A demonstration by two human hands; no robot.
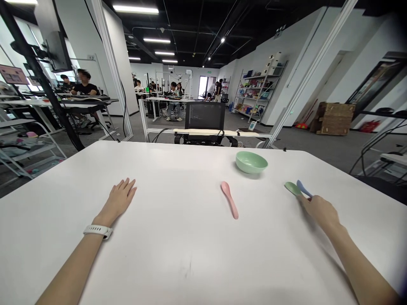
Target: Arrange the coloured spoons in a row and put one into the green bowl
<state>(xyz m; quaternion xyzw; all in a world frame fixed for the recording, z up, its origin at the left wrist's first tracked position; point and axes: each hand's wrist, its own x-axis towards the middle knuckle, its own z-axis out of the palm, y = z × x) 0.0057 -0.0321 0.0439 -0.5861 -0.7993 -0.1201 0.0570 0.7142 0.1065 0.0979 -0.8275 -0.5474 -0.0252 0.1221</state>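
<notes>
Right of the bowl point(249, 167), the right hand point(321, 212) is overlapping green spoon point(291, 188) and blue spoon point(303, 187) — grip unclear — both likely light, best handle-held.

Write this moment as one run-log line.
left hand: on white table; right hand: at green spoon, blue spoon, grip unclear; pink spoon, green bowl: on table

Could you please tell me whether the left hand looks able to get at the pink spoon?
Probably yes: the left hand rests palm-down, and no object stands between it and the pink spoon on the table. The right hand is on the spoon's other side, out of the way.
</notes>
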